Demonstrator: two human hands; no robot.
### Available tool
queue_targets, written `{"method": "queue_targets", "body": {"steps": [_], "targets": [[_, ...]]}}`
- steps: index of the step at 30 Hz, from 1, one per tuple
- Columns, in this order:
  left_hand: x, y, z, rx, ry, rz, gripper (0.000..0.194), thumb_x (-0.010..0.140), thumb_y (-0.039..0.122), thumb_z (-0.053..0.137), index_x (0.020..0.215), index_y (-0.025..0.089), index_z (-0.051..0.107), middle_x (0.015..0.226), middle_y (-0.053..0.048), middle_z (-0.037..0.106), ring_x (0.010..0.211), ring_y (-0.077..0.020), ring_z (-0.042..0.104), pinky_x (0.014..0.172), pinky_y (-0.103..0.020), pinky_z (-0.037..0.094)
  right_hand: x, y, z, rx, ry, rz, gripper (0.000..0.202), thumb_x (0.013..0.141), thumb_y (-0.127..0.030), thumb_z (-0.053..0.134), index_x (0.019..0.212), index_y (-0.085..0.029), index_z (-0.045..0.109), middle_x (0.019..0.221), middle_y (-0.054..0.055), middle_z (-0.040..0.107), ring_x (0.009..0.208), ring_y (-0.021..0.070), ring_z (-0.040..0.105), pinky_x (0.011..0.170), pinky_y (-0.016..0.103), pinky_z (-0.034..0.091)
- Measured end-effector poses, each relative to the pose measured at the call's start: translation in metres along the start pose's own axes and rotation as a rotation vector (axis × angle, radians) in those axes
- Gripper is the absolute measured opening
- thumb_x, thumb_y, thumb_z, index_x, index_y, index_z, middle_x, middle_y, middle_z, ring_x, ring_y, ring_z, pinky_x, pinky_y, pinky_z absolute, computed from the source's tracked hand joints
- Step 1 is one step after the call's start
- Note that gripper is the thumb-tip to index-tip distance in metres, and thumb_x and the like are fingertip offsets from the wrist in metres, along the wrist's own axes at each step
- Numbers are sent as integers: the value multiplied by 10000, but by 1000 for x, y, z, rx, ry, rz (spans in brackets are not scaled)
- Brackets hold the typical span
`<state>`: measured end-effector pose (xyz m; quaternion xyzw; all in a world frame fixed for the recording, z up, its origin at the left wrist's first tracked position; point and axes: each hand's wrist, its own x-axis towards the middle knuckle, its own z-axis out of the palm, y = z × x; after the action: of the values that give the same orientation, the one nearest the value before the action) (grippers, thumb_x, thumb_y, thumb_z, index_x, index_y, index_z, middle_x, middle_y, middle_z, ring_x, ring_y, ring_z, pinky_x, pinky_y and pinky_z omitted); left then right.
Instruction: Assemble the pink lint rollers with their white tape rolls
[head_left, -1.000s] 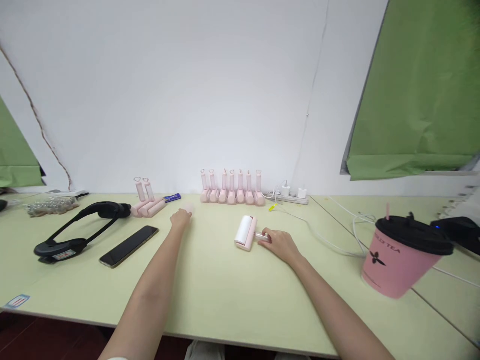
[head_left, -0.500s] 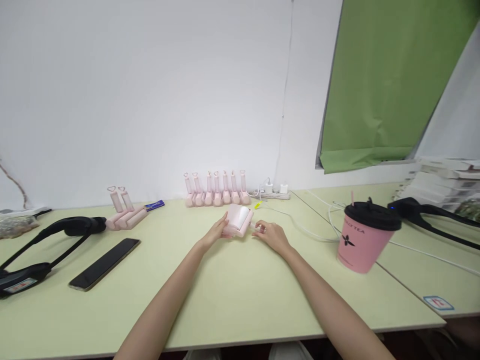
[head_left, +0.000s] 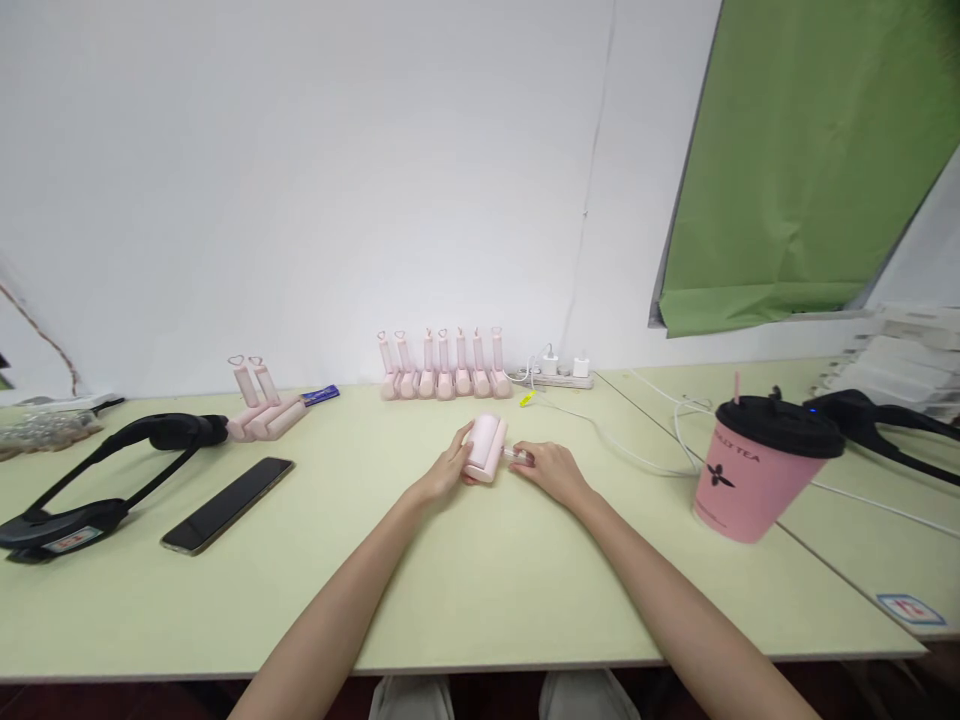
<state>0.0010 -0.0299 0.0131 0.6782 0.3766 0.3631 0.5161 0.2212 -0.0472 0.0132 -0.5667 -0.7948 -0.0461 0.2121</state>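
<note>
A pink roller (head_left: 485, 450) is held between the two hands, over the middle of the table (head_left: 510, 580). Its head is gripped from the left side by the left hand (head_left: 445, 472), with the fingers curved around the far part of that side and the thumb not clearly shown. The clear handle (head_left: 517, 455), which points to the right, is pinched in the fingers of the right hand (head_left: 553, 468). Both hands are thus closed narrowly on the same object, and only a small space, taken up by the head, is left between them. Whether the roller is rested on the table or lifted slightly above it cannot be told.

The head is pale pink, smooth and rounded, and is formed of two parts laid side by side, divided by a dark seam along its length. It is set with its long side running away from the person, the far end leaned a little to the right. The handle is partly hidden by the right fingers.

Beyond the hands, a row of seven similar rollers (head_left: 444, 382) is stood near the wall, with handles upright. Two more rollers (head_left: 264, 415) are placed to the left, near a black phone (head_left: 227, 505).
</note>
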Motion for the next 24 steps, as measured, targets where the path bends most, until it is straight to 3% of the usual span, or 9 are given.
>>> {"method": "queue_targets", "body": {"steps": [5,8,10,14,20,22,24], "targets": [[-4,1,7,326,114,75,597,840,548,246,1364,267,194,1283,-87,440,1093,-218,465,948,-395,322,0,-3,-2,-31,-2,33,279,778,-450,507,974,-278,603,838,6,673,766,164,603,598,232,342],[-6,4,5,619,277,126,564,846,518,247,1342,252,269,1296,-104,405,1189,-248,359,984,-427,258,0,-7,-3,-42,-3,38,278,773,-465,507,960,-285,608,855,8,675,781,168,604,598,235,339],[-8,6,7,787,327,232,590,819,503,351,1341,240,272,1324,-118,344,1206,-257,323,984,-424,266,1,-9,-3,-53,10,49,283,765,-482,510,945,-287,607,845,9,676,785,172,604,594,238,334],[-7,6,16,991,146,409,665,690,433,589,1289,269,350,1331,-104,321,1178,-279,334,950,-419,336,2,-6,-1,-68,41,57,312,743,-507,521,960,-288,571,802,-2,674,761,178,606,587,244,329],[-6,-3,22,1036,128,371,498,739,310,529,1224,272,425,1378,-84,296,1225,-304,291,907,-427,390,3,-5,-4,-54,39,2,300,765,-465,505,1004,-286,530,839,-4,670,753,180,600,636,271,364],[-7,-3,20,1018,112,374,507,726,308,537,1221,263,439,1382,-87,298,1235,-318,284,910,-437,387,2,-13,-9,-86,113,-91,318,798,-404,475,1080,-262,511,971,45,650,885,204,578,758,323,370],[-8,-2,15,979,146,370,495,715,293,544,1203,263,468,1362,-89,336,1213,-309,330,927,-437,373,-1,-25,-14,-112,228,-214,350,830,-328,432,1167,-240,473,1171,89,558,1088,230,479,915,397,290]]}}
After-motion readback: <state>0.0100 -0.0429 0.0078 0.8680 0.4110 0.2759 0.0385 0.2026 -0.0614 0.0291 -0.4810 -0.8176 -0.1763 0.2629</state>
